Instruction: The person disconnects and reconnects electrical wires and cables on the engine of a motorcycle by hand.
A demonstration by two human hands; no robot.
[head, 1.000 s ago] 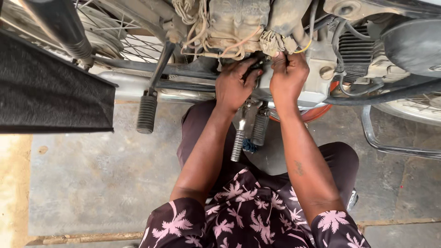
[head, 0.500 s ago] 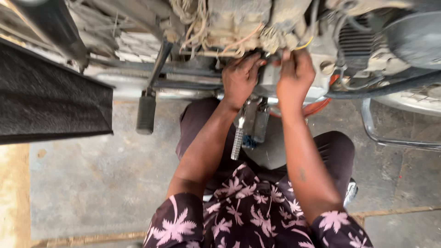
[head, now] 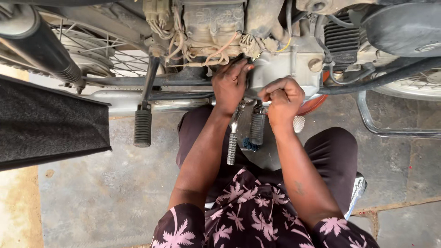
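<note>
Even, soft daylight; sharp focus, edges slightly distorted.

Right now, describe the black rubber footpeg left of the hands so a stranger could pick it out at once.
Start at the motorcycle's spoked wheel at upper left and follow the dark metal arm down from the frame. It ends in the black rubber footpeg, hanging upright over the concrete floor. Unlike the ribbed peg below the right hand, it stands alone, well left of the left hand.

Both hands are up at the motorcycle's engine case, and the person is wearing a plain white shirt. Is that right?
Not quite. The head view shows the left hand and right hand at the engine case, but the shirt is dark with pink palm prints, not plain white.
</note>
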